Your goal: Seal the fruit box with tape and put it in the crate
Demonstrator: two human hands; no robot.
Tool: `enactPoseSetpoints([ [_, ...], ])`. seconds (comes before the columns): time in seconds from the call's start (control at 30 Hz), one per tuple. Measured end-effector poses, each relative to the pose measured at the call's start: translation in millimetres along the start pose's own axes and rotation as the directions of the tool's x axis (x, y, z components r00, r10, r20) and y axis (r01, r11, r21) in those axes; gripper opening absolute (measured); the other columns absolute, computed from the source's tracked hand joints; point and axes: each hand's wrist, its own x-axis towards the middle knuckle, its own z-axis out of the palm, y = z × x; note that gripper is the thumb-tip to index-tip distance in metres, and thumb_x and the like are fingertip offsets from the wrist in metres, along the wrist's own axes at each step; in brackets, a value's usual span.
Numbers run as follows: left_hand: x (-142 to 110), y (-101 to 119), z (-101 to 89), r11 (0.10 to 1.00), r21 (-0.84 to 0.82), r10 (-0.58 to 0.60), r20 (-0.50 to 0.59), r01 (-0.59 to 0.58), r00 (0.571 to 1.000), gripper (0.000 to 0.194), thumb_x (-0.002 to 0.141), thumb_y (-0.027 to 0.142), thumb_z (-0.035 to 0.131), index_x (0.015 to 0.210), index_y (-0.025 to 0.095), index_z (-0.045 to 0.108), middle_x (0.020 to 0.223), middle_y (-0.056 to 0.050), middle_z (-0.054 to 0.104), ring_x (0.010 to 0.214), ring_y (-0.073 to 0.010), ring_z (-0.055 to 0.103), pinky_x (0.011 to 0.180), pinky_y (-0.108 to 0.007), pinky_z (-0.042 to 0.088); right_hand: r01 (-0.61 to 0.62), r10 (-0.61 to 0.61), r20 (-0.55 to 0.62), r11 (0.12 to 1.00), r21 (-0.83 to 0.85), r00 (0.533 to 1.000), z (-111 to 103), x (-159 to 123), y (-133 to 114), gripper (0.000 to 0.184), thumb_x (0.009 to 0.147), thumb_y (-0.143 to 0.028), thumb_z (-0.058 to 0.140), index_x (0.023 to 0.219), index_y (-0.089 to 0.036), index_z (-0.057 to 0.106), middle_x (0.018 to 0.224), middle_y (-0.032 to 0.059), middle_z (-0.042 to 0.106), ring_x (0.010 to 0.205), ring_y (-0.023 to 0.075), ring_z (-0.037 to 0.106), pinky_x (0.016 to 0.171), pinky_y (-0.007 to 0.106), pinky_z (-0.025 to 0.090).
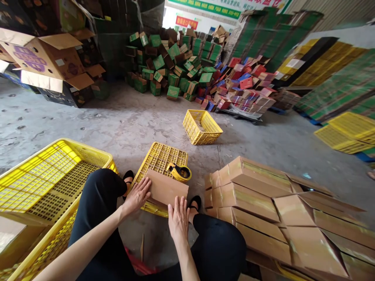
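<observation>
A brown cardboard box (pixel 165 188) lies flat-sided on an upturned yellow crate (pixel 159 156) between my knees. My left hand (pixel 137 195) presses its near left edge with fingers stretched out. My right hand (pixel 178 218) lies flat against its near right edge, fingers together and straight. A yellow tape dispenser (pixel 179 171) rests on the crate just behind the box, touched by neither hand.
A big yellow crate (pixel 43 183) stands at my left. Stacked brown folded boxes (pixel 263 203) fill the right. A small yellow crate (pixel 202 127) sits on the concrete floor ahead, with piles of green boxes (pixel 172 62) and red boxes (pixel 246 89) behind it.
</observation>
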Motion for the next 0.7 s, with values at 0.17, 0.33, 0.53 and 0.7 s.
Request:
enactPoseSetpoints([
  [0.17, -1, 6, 10.3, 0.996, -0.062, -0.07, -0.076, 0.065, 0.995, 0.063, 0.112, 0.05, 0.027, 0.153, 0.01, 0.053, 0.164, -0.021, 0.044, 0.156, -0.0354, 0.038, 0.12, -0.055, 0.043, 0.078, -0.075, -0.093, 0.997, 0.029, 0.993, 15, 10, -48, 0.063, 0.11, -0.046, 0.04, 0.159, -0.008, 0.047, 0.166, 0.0251, 0.038, 0.155, 0.0399, 0.038, 0.123, 0.059, 0.036],
  [0.33, 2, 7, 7.5, 0.984, -0.109, -0.144, -0.044, 0.139, 0.989, 0.058, 0.112, 0.049, 0.028, 0.155, 0.019, 0.052, 0.164, -0.015, 0.046, 0.155, -0.0317, 0.04, 0.122, -0.055, 0.04, 0.216, -0.212, -0.06, 0.973, 0.078, 0.975, 20, 28, -94, 0.055, 0.108, -0.038, 0.046, 0.16, -0.022, 0.048, 0.17, 0.0126, 0.037, 0.158, 0.0415, 0.031, 0.126, 0.06, 0.03],
  [0.53, 17, 9, 4.7, 0.979, -0.101, -0.176, 0.034, 0.179, 0.984, 0.058, 0.111, 0.051, 0.034, 0.157, 0.02, 0.051, 0.164, -0.015, 0.046, 0.155, -0.0358, 0.039, 0.121, -0.058, 0.04, 0.361, -0.369, 0.066, 0.926, 0.11, 0.927, 7, 56, -104, 0.06, 0.106, -0.029, 0.044, 0.166, -0.027, 0.035, 0.171, 0.0075, 0.038, 0.161, 0.0315, 0.029, 0.129, 0.055, 0.025],
  [0.7, 20, 4, 14.9, 0.98, -0.113, -0.165, -0.011, 0.163, 0.986, 0.058, 0.11, 0.051, 0.034, 0.155, 0.018, 0.052, 0.164, -0.017, 0.045, 0.157, -0.0344, 0.035, 0.122, -0.055, 0.04, 0.132, -0.133, 0.003, 0.989, 0.072, 0.991, -6, 57, -47, 0.056, 0.111, -0.039, 0.029, 0.163, -0.024, 0.042, 0.17, 0.0101, 0.038, 0.16, 0.0294, 0.032, 0.128, 0.056, 0.024],
])
